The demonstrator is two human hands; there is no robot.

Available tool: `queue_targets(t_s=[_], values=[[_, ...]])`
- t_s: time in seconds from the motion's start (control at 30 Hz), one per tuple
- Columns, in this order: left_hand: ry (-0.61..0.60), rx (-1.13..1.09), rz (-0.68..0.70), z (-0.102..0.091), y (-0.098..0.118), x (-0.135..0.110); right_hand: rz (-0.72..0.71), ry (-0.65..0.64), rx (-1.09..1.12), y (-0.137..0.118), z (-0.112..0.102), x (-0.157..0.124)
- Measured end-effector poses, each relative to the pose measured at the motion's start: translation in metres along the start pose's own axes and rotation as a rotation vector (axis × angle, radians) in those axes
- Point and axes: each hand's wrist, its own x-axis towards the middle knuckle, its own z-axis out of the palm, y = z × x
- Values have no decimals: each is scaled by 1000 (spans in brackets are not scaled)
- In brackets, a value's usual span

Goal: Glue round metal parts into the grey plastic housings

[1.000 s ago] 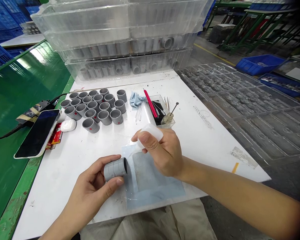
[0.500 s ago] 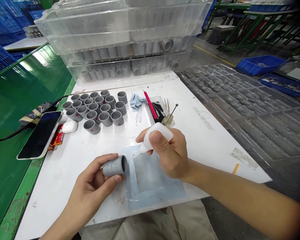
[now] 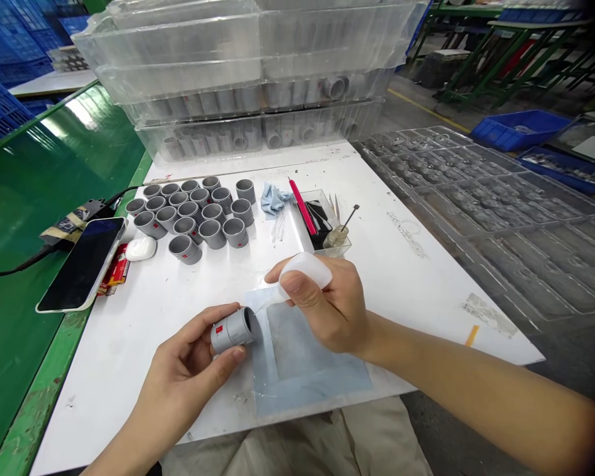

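Observation:
Between the thumb and fingers of my left hand lies a grey cylindrical sleeve, tilted on its side. Its open end faces right, and a red mark shows on its wall. My right hand is wrapped round a white squeeze bottle. The bottle's thin nozzle points down and left, close to the sleeve's open end; I cannot tell whether it touches. Beneath both hands is a light blue sheet on the white table. Several similar grey sleeves stand upright in a group at the back left.
A small clear box holds a red pen-like tool and a little glass jar. Beside it lies a crumpled blue cloth. A phone and a white case lie left. Stacked clear trays stand behind.
The grey sleeve has been turned in my left hand, so its red mark now shows. My right hand has brought the bottle slightly left and lower, with its nozzle nearer the sleeve's opening.

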Motion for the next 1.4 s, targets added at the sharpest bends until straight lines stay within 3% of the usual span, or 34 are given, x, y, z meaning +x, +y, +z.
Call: queue_targets(t_s=[1.13,1.4], values=[[-17,27,8,-1,2,-1,96,-65,-33,-3,-2,-3],[-3,-17,88,0,-5,-1,336,-24,183,-5,-4,-3]])
